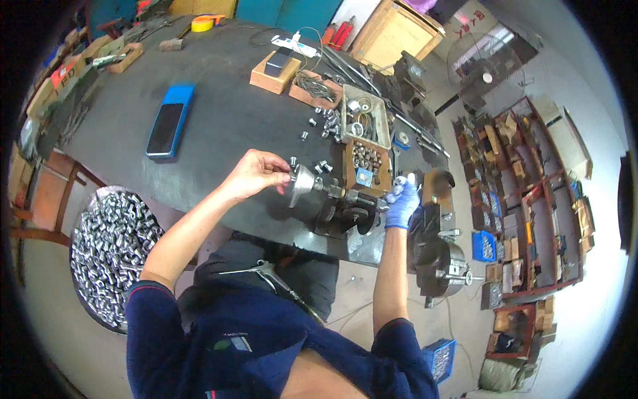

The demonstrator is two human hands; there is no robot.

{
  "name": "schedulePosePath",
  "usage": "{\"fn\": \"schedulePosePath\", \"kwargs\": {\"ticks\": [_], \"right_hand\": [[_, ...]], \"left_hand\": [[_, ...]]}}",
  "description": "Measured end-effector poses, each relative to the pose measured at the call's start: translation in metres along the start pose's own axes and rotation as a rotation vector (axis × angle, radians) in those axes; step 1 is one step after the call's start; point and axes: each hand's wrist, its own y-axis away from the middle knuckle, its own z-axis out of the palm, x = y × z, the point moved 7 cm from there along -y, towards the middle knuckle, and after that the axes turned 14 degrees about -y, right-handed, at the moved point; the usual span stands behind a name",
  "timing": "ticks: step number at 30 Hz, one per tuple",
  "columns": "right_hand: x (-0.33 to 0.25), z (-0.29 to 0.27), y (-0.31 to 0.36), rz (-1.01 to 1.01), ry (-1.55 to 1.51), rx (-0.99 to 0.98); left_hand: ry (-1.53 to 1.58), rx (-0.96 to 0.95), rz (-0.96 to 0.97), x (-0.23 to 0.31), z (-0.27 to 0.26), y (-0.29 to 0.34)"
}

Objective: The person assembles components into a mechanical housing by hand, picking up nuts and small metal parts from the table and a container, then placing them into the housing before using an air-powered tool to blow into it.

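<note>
My bare left hand [258, 175] is closed in a pinch at the rim of a round metal flange [304, 183]; whatever its fingertips grip is hidden. The flange sits at the left end of a horizontal shaft on a dark bench fixture [345, 216]. At the shaft's other end, my right hand [402, 203], in a blue glove, has its fingers curled round a small shiny metal part [398, 189]. Short metal sleeves [323, 167] lie on the bench just beyond the flange. An air blow gun [266, 271] rests across my lap.
Behind the fixture stand a box of metal fittings [357, 154] and a plastic tray of rings [379, 123]. A blue-cased phone [169, 126] lies on the dark bench [219, 100]. A tub heaped with metal sleeves [113, 249] is at left, a machine chuck [442, 266] at right.
</note>
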Motion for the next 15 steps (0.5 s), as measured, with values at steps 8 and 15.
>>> {"fn": "schedulePosePath", "kwargs": {"ticks": [8,15], "right_hand": [[-0.034,-0.019,0.087,-0.048,-0.206,-0.128],[0.031,-0.080,0.065,0.149,0.029,0.171]], "left_hand": [[0.015,0.053,-0.059,-0.004,-0.006,0.006],[-0.023,0.068,-0.073,0.003,-0.009,0.007]]}}
